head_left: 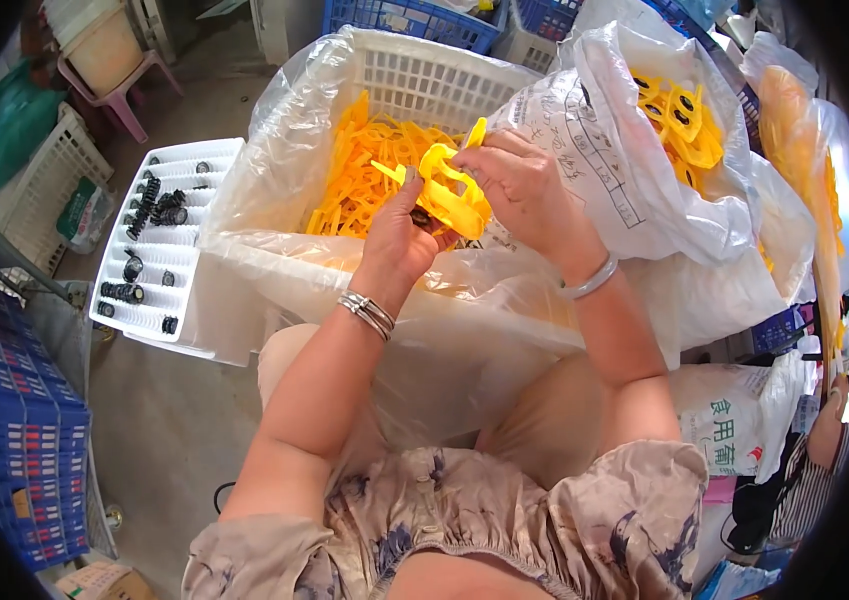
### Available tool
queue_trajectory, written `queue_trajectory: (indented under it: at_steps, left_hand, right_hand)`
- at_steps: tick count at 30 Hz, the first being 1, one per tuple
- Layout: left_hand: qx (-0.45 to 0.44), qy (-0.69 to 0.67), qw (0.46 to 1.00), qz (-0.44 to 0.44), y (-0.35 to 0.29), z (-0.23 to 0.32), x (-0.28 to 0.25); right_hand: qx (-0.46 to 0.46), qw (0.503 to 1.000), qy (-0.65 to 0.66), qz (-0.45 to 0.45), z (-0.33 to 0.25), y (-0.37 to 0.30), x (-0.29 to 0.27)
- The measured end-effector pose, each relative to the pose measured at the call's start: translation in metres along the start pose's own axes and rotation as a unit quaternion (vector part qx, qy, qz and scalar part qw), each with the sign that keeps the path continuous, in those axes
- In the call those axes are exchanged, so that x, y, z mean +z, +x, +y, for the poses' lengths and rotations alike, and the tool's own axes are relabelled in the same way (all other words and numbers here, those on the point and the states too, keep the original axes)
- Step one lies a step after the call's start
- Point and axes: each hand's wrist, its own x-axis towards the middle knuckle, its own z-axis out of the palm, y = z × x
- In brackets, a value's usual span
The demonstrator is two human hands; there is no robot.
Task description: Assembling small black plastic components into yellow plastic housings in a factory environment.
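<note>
Gripping from both sides, a yellow plastic part [452, 195] is held by left hand [399, 238] and right hand [516, 185] over the lined crate [414, 70], mid-assembly; precise alignment is judged necessary next.

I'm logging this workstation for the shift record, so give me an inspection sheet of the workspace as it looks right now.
Surface: no table; work is done over a white basket lined with a clear plastic bag.
Job's things: a yellow plastic piece held in both hands; a heap of yellow pieces in the basket; more in the white sack at right.
Clutter: a white tray with small black parts at left; blue crates lower left.
Grippers: left hand and right hand both grip the piece.
Cables: a dark cable on the floor by the left arm.
Surroundings: grey floor; pink chair upper left; another person's sleeve at far right.
</note>
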Motion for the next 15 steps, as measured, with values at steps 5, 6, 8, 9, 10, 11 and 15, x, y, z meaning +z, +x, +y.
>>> queue_trajectory:
  at_steps: [5,6,8,9,10,11,15]
  left_hand:
    - [-0.012,-0.034,0.999,0.019,0.023,0.005,-0.022]
    - [0.028,-0.030,0.999,0.033,0.022,0.010,-0.024]
    - [0.057,-0.022,0.997,0.042,0.020,0.011,-0.021]
    - [0.081,-0.026,0.996,0.004,0.018,0.010,-0.019]
    - [0.105,-0.030,0.993,-0.033,0.017,0.009,-0.017]
    - [0.098,-0.028,0.994,-0.034,0.013,0.008,-0.015]
    - [0.041,0.038,0.993,-0.106,-0.004,0.006,-0.011]
  right_hand:
    - [0.033,0.988,-0.135,0.064,-0.008,-0.018,-0.032]
    - [0.111,0.988,-0.088,0.063,-0.009,-0.025,-0.042]
    - [0.186,0.981,-0.051,0.034,0.002,-0.044,-0.061]
    - [0.194,0.979,-0.056,0.035,0.009,-0.055,-0.066]
    - [0.227,0.974,-0.013,0.001,0.017,-0.069,-0.069]
    - [0.257,0.965,0.031,-0.033,0.024,-0.082,-0.067]
    - [0.353,0.926,0.074,-0.112,0.054,-0.123,-0.040]
